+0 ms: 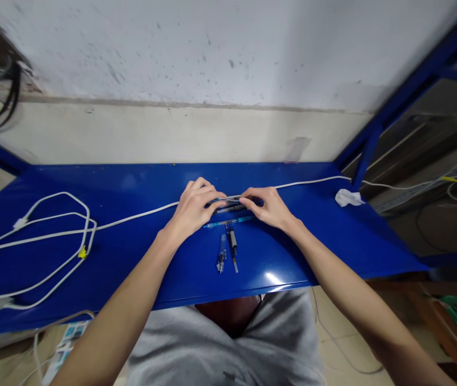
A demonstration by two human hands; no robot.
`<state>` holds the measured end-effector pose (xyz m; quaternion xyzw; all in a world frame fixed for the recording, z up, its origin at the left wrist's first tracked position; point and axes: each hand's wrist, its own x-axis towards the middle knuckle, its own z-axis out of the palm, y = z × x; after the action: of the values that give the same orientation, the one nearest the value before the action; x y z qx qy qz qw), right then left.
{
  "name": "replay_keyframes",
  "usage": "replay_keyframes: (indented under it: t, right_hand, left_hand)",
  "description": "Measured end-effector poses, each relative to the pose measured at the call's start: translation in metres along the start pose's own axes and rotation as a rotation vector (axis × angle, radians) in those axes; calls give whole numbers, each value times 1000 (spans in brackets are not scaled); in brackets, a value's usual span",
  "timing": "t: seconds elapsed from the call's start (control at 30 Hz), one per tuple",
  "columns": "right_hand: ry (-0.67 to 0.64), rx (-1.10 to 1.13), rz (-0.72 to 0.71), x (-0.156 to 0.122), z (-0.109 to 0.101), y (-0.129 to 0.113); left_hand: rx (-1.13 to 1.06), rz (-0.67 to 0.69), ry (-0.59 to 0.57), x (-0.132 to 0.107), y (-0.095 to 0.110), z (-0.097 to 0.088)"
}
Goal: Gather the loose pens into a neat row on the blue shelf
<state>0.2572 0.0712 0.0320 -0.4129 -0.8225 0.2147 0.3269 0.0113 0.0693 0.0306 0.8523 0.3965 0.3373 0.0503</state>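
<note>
My left hand (197, 206) and my right hand (269, 206) face each other over the blue shelf. Between them lie several slim pens (231, 203), side by side and pointing left to right. My fingers are closed at both ends of these pens, and my fingertips hide part of them. Just below, a light blue pen (230, 221) lies on the shelf. Nearer to me are a clear pen piece (222, 252) and a dark pen part with a grey grip (233, 244), both pointing towards me.
A white cable (135, 216) runs across the blue shelf (132, 268) behind my hands, with loops at the left. Crumpled white tissue (348, 198) lies at the right. The wall (172, 131) closes off the back, and a blue metal brace (373, 139) rises at the right.
</note>
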Motion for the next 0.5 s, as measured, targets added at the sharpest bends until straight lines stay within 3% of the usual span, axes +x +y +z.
replay_keyframes:
  t: [0.13,0.37,0.5]
  right_hand:
    - [-85,97,10,0,-1,-1]
    - [-323,428,186,-2,-5,-5]
    - [-278,391,226,0,-6,0]
  left_hand:
    - [-41,22,-76,2,4,-10]
    - [-387,-98,-253,0,6,-15]
    - [-436,-145,-244,0,1,-15]
